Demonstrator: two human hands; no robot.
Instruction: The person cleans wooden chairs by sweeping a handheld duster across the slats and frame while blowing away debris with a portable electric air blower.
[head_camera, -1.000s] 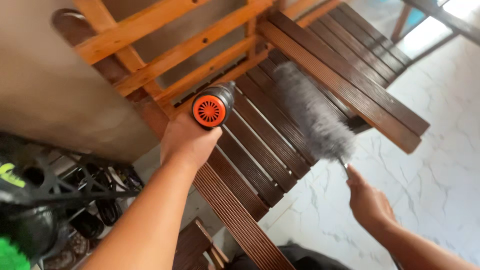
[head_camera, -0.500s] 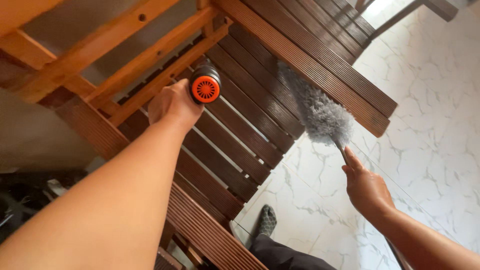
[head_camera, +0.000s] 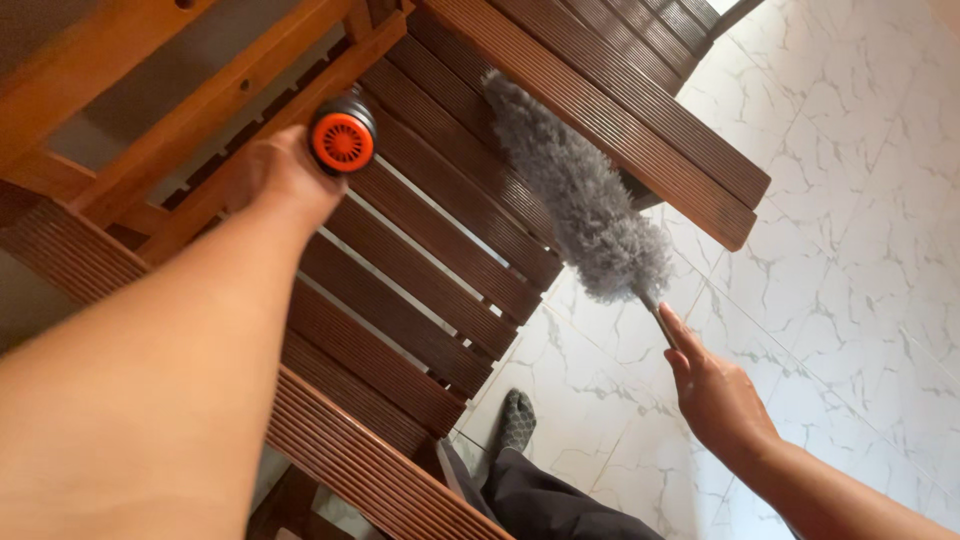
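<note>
My left hand (head_camera: 275, 175) grips a black tool with a round orange end cap (head_camera: 342, 140), held over the dark brown slatted wooden seat (head_camera: 430, 240). My right hand (head_camera: 715, 395) holds the thin handle of a fluffy grey duster (head_camera: 580, 195). The duster's head lies along the slats, reaching toward the seat's far edge. A lighter orange wooden frame (head_camera: 210, 100) borders the slats on the left.
White marble-patterned floor tiles (head_camera: 850, 250) spread to the right and below. My dark trouser leg (head_camera: 560, 500) and a patterned socked foot (head_camera: 517, 420) show at the bottom, beside the seat's near edge.
The view has shifted, so both hands sit further left in frame. The duster has slid forward along the slats, its head now reaching higher up the seat. The left hand still grips the orange-capped tool.
</note>
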